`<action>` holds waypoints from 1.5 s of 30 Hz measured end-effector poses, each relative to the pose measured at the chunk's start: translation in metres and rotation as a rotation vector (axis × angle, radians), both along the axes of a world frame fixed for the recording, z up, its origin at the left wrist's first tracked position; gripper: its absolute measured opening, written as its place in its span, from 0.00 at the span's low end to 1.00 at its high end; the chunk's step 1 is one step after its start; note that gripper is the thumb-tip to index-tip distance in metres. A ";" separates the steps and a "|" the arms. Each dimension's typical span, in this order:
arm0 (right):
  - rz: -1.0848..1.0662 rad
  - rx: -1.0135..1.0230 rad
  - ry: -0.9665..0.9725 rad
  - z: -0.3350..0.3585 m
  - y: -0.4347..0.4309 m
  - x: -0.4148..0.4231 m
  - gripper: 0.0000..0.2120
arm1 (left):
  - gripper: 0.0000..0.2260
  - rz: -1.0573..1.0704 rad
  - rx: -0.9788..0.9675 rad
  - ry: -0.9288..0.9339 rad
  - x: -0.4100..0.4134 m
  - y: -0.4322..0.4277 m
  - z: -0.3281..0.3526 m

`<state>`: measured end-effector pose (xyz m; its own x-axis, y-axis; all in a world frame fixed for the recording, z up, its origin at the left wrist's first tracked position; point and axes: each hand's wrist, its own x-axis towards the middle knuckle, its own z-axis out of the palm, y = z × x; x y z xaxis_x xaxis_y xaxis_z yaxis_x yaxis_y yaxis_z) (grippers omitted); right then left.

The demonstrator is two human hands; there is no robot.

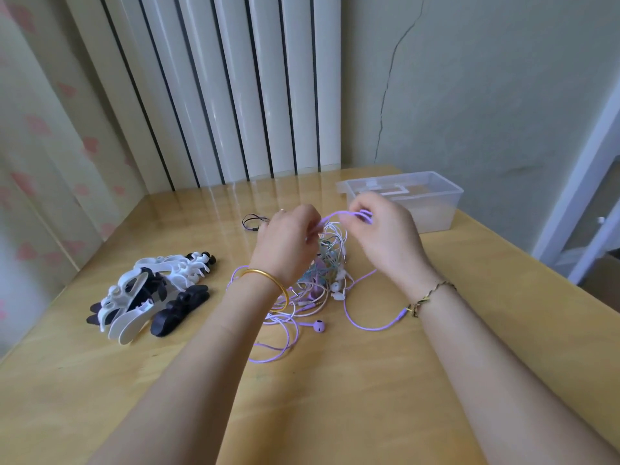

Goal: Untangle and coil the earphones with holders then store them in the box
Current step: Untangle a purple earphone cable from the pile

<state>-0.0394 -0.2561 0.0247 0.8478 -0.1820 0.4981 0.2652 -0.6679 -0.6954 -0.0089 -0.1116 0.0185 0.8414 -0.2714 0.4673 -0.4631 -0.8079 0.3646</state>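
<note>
A tangle of purple, white and greenish earphones lies mid-table, partly lifted. My left hand pinches a purple cable at the top of the tangle. My right hand has its fingers curled through a loop of the same purple cable, held above the pile. A purple earbud and loose purple loops trail on the table toward me. A pile of white and black cable holders lies to the left. The clear plastic box stands at the back right, behind my right hand.
A small black cable lies behind my left hand. The wooden table meets a white radiator at the back and a curtain on the left. Its right edge runs diagonally past the box.
</note>
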 end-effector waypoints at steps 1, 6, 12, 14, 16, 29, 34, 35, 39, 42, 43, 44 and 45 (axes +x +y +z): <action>0.059 0.123 -0.048 0.003 0.000 -0.001 0.13 | 0.04 0.017 0.016 0.016 0.001 0.002 -0.002; 0.286 0.852 -0.005 0.011 -0.002 -0.006 0.12 | 0.09 0.101 0.049 0.066 0.002 0.011 -0.003; 0.543 1.519 0.065 0.016 -0.006 -0.010 0.15 | 0.07 0.184 0.095 0.020 0.002 0.016 0.000; 0.359 1.107 0.081 0.013 -0.002 -0.009 0.11 | 0.08 0.175 0.077 0.029 0.002 0.018 0.001; 0.202 0.541 0.167 0.007 0.001 -0.008 0.11 | 0.09 0.148 0.095 0.056 0.002 0.018 0.001; 0.031 0.104 -0.011 0.038 0.012 0.018 0.08 | 0.17 0.081 -0.057 0.209 0.007 0.035 0.011; 0.226 0.569 -0.067 0.062 0.018 0.015 0.10 | 0.16 0.165 -0.102 0.266 0.012 0.040 0.006; 0.232 0.630 -0.064 0.066 0.018 0.014 0.10 | 0.16 0.176 -0.111 0.281 0.014 0.040 0.005; 0.280 0.774 -0.050 0.074 0.013 0.010 0.08 | 0.19 0.208 -0.130 0.336 0.015 0.043 0.000; 0.354 0.798 -0.011 0.075 0.013 0.007 0.07 | 0.21 0.268 -0.046 0.286 0.013 0.039 0.004; 0.376 0.810 -0.008 0.076 0.014 0.006 0.07 | 0.22 0.247 -0.063 0.279 0.008 0.036 0.009; 0.393 0.825 -0.008 0.077 0.015 0.005 0.06 | 0.24 0.182 -0.104 0.287 0.004 0.032 0.014; 0.408 0.841 -0.006 0.079 0.016 0.004 0.07 | 0.27 0.091 -0.148 0.305 0.002 0.028 0.018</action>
<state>-0.0353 -0.2400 0.1032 0.9235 -0.1736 0.3420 0.3731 0.1994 -0.9061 -0.0073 -0.0837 0.0365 0.9660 -0.1366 0.2196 -0.2432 -0.7688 0.5915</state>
